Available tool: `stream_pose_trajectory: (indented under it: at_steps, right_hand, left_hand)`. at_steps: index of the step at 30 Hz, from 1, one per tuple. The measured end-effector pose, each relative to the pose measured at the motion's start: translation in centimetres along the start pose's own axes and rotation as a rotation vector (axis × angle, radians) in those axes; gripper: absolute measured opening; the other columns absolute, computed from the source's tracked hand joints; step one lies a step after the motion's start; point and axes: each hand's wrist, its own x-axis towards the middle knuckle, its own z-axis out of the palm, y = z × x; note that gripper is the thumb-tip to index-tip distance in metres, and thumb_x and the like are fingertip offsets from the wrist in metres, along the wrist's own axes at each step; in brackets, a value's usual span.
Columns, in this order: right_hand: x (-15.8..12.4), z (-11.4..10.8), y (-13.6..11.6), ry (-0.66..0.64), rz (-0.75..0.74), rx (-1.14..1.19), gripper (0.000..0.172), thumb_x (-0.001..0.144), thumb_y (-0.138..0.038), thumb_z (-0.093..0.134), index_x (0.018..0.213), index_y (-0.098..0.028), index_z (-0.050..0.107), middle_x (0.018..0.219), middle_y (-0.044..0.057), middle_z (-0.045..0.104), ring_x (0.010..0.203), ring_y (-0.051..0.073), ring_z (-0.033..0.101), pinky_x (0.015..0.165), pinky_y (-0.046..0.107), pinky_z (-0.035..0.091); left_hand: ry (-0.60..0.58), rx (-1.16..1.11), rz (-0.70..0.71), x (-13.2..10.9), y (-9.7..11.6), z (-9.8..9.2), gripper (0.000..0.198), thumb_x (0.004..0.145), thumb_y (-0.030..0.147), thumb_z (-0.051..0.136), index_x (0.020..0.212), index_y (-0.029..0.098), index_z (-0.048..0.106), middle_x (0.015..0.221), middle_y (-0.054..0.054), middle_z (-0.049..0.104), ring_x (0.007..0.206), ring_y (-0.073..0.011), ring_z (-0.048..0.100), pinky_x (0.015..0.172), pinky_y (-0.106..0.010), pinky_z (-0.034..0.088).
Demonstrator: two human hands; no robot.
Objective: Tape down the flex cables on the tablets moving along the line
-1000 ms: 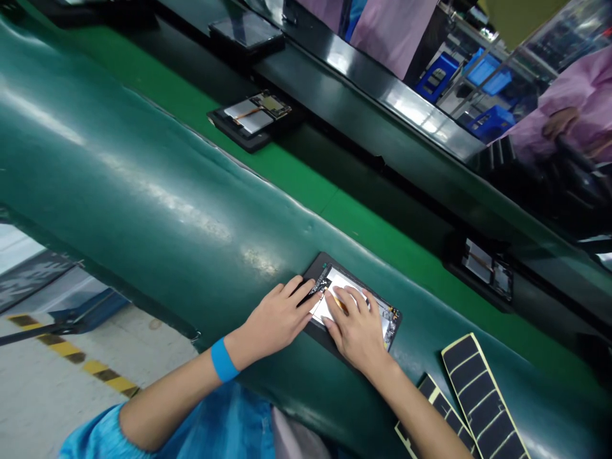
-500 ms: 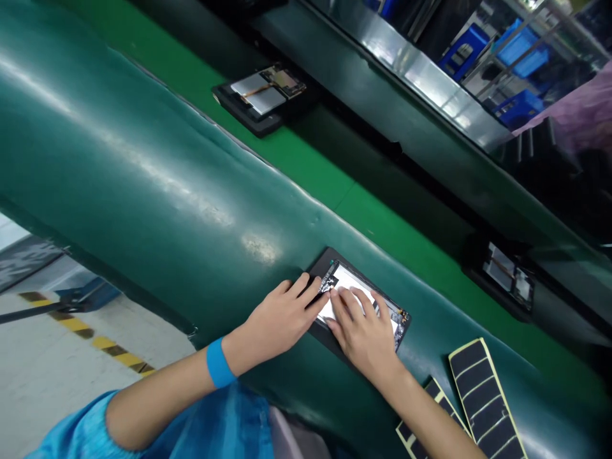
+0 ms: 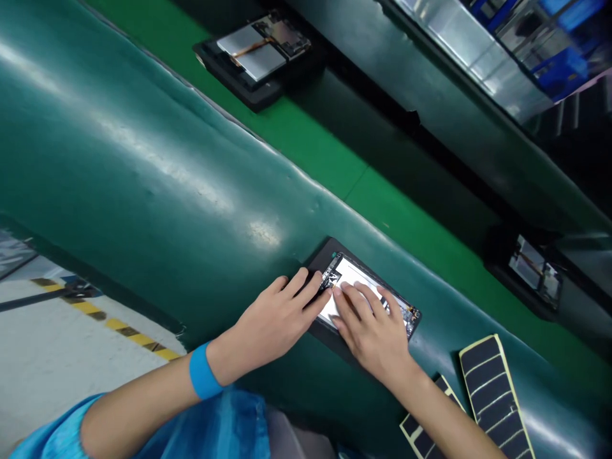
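Left hand (image 3: 277,315): fingers outstretched, tips at the tablet's left end; the thumb is hidden, so whether it pinches anything cannot be told.
Right hand (image 3: 375,335): loosely spread, closed around nothing, fingertips down on the tablet's white panel; its forefinger tip is just beside the left one.
Tablet (image 3: 356,275): under both hands, its inside face up, small circuit parts showing past the right hand's fingers.
Tray (image 3: 318,255): black, beneath the tablet, jutting out beyond the left fingertips.
Wristband (image 3: 204,371): blue, around the left wrist.
Bench (image 3: 157,210): green, under the tray and stretching left of the hands.
Sticker sheets (image 3: 492,386): two, black with yellow edges, right of the right hand; one runs partly under that forearm.
Strip (image 3: 329,146): brighter green, beyond the bench's far edge from the hands.
Other tablets (image 3: 258,51): two, also inside up on black bases; one ahead and left of the hands, one well to the right.
Rail (image 3: 488,60): shiny metal, far ahead and right of both hands.
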Motion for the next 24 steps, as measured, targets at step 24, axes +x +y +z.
stream_pose_trajectory:
  at_steps: [24]
  right_hand:
    - [-0.6, 1.0, 0.3, 0.031, 0.038, 0.171, 0.044, 0.101, -0.041, 0.055, 0.138, -0.019, 0.059, 0.135, 0.009, 0.065, 0.126, 0.029, 0.051, 0.114, 0.048, 0.029]
  left_hand:
    - [0.017, -0.139, 0.004, 0.4, -1.4, -0.9, 0.04, 0.099, 0.026, 0.057, 0.138, 0.017, 0.059, 0.133, -0.013, 0.062, 0.121, -0.0327, 0.055, 0.095, -0.045, 0.051]
